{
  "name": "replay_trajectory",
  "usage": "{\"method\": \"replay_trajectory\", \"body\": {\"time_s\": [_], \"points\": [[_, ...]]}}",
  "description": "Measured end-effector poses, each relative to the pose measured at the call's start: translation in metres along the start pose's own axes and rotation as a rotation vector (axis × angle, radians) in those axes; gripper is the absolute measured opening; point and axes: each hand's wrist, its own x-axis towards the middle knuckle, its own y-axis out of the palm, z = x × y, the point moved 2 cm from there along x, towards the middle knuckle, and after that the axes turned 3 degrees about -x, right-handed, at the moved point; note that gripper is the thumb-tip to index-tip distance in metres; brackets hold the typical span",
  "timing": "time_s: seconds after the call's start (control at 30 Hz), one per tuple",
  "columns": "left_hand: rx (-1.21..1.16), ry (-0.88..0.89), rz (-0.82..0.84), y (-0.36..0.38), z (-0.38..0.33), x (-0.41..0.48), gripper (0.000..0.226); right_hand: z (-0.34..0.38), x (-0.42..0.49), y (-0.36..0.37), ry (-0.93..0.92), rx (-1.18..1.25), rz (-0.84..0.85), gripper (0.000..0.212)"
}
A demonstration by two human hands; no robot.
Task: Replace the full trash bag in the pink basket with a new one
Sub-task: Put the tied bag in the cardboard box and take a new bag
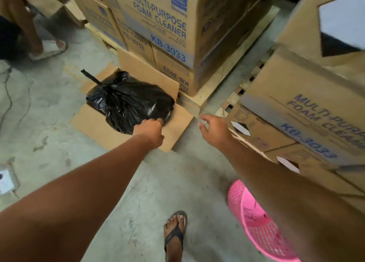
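Concrete warehouse floor (49,127), stacked cartons. Full trash bag (128,101): tied, out, in open cardboard box (110,129); left hand (151,130) fingers pinching it. Right hand (214,130): spread, empty. Pink basket (254,222): apparently unlined; relining remains.

This is a warehouse or stockroom. Ahead of the hands, cartons (158,20) printed "MULTI-PURPOSE FOAM CLEANER KB-3033" stand stacked on a wooden pallet (207,95). Right of the right hand, more such cartons (296,107) are stacked. The floor (49,123) beneath is bare concrete, with flattened cardboard (94,127) just left of the left hand.
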Motion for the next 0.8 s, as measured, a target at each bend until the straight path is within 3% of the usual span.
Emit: {"method": "replay_trajectory", "body": {"time_s": [0.27,0.53,0.67,0.8], "points": [[0.119,0.260,0.126,0.106,-0.257,-0.049,0.052,-0.233,-0.186,-0.080,0.325,0.068,-0.139,0.032],[0.176,0.666,0.271,0.252,-0.528,-0.155,0.045,-0.435,-0.419,-0.125,0.665,0.103,-0.202,0.022],[0.142,0.688,0.398,0.341,-0.616,-0.196,0.042,-0.513,-0.509,-0.106,0.797,0.152,-0.284,0.021],[0.033,0.614,0.468,0.441,-0.659,-0.194,0.045,-0.586,-0.559,-0.069,0.853,0.178,-0.296,0.022]]}}
